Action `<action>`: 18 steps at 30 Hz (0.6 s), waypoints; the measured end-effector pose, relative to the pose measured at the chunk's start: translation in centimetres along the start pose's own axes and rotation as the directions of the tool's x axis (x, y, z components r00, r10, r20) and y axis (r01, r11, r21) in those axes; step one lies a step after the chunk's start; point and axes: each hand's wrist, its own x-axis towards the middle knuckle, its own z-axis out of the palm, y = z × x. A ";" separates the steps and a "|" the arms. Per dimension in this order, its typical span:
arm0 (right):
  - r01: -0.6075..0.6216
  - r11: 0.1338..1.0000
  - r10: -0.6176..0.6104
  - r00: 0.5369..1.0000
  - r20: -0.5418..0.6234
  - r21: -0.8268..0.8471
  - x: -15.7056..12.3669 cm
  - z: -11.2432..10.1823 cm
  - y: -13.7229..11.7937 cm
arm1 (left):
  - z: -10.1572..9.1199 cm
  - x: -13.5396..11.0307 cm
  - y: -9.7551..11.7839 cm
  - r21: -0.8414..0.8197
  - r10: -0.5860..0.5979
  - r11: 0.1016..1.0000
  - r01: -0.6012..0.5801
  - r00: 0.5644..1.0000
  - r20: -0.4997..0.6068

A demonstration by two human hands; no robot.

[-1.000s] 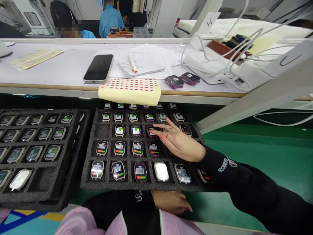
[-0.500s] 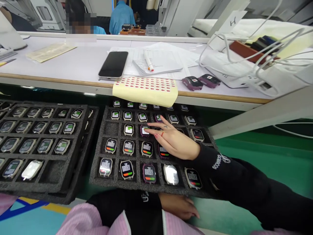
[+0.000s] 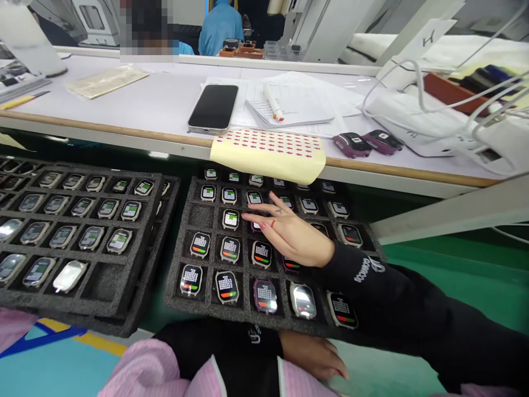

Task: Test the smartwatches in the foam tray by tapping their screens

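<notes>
Bench edge [image 3: 124,136] overhangs tray [image 3: 176,292] far rows; near rows open above.

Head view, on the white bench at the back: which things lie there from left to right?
Yellowish packet → black phone → marker pen → first purple watch → second purple watch.

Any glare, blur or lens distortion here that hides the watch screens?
Head view: glare whitens one smartwatch face in the left black foam tray and a second smartwatch face in the right black foam tray; other screens are legible. Head view: the right hand looks sharp. Head view: the wide lens slants the white workbench.
</notes>
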 end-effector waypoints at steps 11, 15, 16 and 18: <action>0.058 0.998 -0.059 0.995 0.077 0.018 2.8 2.2 -0.9 | 0.5 0.5 -0.3 0.055 0.045 0.997 -0.048 0.998 0.052; 0.051 0.999 -0.050 0.996 0.076 -0.007 2.5 1.0 -0.9 | 0.1 0.1 -0.1 0.066 0.066 0.995 -0.070 0.996 0.055; 0.042 0.999 -0.041 0.997 0.058 -0.020 2.2 0.4 -0.9 | 0.0 0.0 0.0 0.068 0.071 0.995 -0.075 0.996 0.058; 0.024 0.998 -0.022 0.999 0.037 -0.051 1.4 -0.7 -0.8 | -0.3 -0.1 0.1 0.071 0.079 0.994 -0.083 0.995 0.063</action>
